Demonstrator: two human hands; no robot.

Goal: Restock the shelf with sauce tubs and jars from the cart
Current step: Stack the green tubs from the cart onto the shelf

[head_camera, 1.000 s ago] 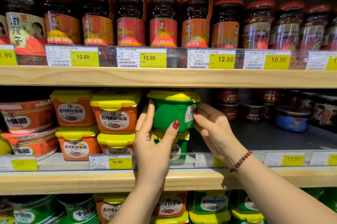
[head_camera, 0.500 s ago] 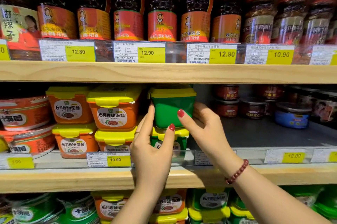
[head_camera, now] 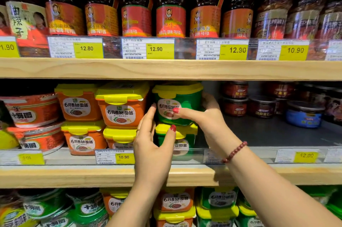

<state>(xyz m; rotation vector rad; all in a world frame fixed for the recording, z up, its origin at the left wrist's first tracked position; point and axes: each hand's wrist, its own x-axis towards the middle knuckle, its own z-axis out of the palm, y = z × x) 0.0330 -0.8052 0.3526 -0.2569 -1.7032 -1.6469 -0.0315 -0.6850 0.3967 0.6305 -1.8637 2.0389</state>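
Observation:
A green sauce tub with a yellow lid (head_camera: 187, 103) sits on top of a second green tub (head_camera: 185, 141) on the middle shelf (head_camera: 74, 176). My right hand (head_camera: 207, 115) wraps its right side, thumb across the white label. My left hand (head_camera: 153, 141) touches the upper tub's left edge with its fingertips, while its thumb lies against the lower tub's lid. The upper tub's label faces forward. Orange tubs with yellow lids (head_camera: 120, 108) stand stacked just to the left.
Round red tubs (head_camera: 31, 110) fill the far left. Small dark jars (head_camera: 261, 106) and a blue one (head_camera: 303, 115) stand at the back right, with bare shelf floor in front. Tall chilli jars (head_camera: 170, 10) line the shelf above. More tubs sit below.
The upper green tub has been turned so its label now faces front. My right thumb has moved across the label and my left hand has shifted slightly lower.

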